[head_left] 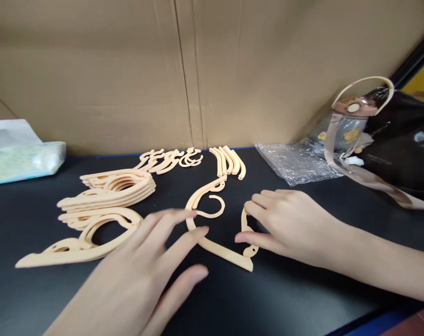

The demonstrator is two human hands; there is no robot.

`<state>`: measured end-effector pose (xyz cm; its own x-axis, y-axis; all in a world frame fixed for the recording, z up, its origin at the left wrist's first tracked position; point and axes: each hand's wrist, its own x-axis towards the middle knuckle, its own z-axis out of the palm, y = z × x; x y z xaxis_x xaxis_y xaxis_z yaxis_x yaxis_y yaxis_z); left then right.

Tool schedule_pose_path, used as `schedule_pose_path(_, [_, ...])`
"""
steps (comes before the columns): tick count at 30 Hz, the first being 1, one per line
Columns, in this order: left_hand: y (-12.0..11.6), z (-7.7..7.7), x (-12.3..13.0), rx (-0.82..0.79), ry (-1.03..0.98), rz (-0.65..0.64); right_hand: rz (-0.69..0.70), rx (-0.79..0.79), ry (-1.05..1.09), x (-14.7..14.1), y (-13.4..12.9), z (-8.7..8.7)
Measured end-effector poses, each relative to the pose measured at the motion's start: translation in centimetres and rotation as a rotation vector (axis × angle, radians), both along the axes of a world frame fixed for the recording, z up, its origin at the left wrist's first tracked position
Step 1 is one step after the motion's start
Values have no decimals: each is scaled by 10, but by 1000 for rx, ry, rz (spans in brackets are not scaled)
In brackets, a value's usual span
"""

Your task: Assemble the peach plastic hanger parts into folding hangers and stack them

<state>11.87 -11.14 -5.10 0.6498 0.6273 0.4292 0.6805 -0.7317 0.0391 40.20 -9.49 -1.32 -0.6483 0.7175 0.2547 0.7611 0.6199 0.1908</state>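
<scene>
A cream plastic folding clothes hanger (229,253) lies in front of me, its hook (221,205) curling up inside the bend. My left hand (149,261) has its fingers stretched out, the fingertips at the hanger's middle by the base of the hook. At the hanger's near right end, a short curved strut (246,224) is pinched between the thumb and fingers of my right hand (280,224). The strut's lower end meets the hanger's end; its upper part is hidden by my fingers.
Stacked hangers (107,196) lie at left, partly behind my left hand. Further back are loose hooks (191,158) and curved strips (229,161). A clear plastic bag (288,163), a bottle (351,126) and a black bag (404,144) stand right; a tissue pack (26,156) is left. Cardboard (128,70) walls the back.
</scene>
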Motion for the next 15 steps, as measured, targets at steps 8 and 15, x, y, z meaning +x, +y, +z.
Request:
schedule_pose_path(8, [39, 11, 32, 66, 213, -70, 162, -24, 66, -20, -10, -11])
schedule_pose_path(15, [38, 12, 25, 149, 169, -121, 335, -156, 80, -11, -10, -14])
